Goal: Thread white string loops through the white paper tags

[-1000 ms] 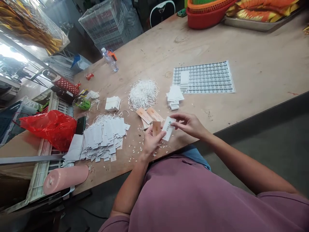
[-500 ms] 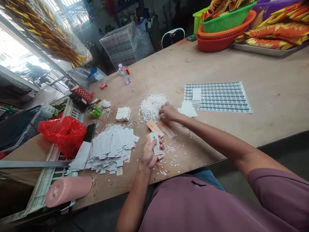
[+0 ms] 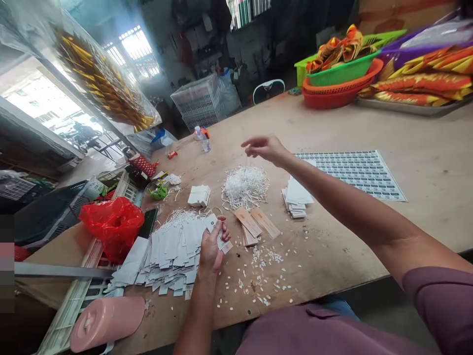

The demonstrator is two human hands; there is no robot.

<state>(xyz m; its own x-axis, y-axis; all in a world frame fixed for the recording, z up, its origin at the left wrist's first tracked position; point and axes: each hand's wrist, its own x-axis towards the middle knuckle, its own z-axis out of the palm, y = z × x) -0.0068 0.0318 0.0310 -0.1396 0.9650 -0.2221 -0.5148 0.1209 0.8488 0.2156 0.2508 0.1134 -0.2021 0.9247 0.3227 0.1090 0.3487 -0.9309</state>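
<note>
My left hand point(image 3: 213, 241) is closed around a small white card point(image 3: 211, 223) with a round black mark, beside a heap of white paper cards point(image 3: 168, 251). In the air above a pile of thin white strings point(image 3: 246, 186) is my right hand point(image 3: 266, 149), its index finger reaching left and its fingertips drawn together. Whatever is between those fingertips is too small to make out. Several orange-printed cards point(image 3: 265, 223) lie on the table just in front of the string pile. Small white bits point(image 3: 266, 256) are scattered nearer to me.
A stack of white cards point(image 3: 297, 195) lies under my right forearm, near a printed sheet point(image 3: 369, 175). To the left are a banded white block point(image 3: 199, 195), a red plastic bag point(image 3: 113, 222) and a pink bottle point(image 3: 111, 320). Coloured baskets point(image 3: 332, 96) stand at the back right.
My right hand has risen out of the string pile and moved up above it. My left hand, with the card, has shifted left towards the card heap. The camera view has tilted upward.
</note>
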